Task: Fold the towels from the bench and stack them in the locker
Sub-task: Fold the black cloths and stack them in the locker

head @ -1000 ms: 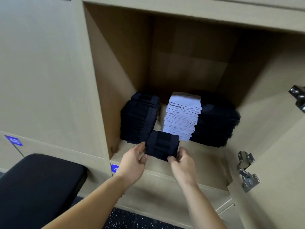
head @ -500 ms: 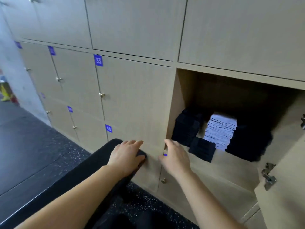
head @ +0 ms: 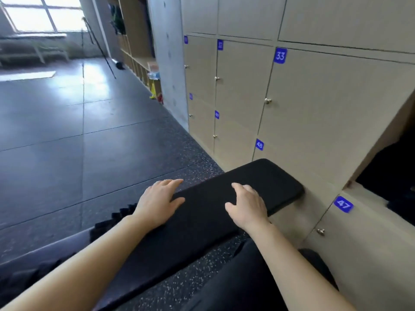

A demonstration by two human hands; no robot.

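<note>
left hand (head: 157,203) & right hand (head: 247,207) both empty, fingers loose & spread over long black padded bench (head: 208,198); dark ridged towel pile (head: 112,221) sits by l forearm, open beige wooden locker (head: 368,199) far r, so best reach l, lift top one by corners.

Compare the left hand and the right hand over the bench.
The left hand is at the left edge of the bench, fingers straight, tips past the edge. The right hand is over the bench's middle, fingers slightly bent. Both are palm-down and hold nothing.
</note>
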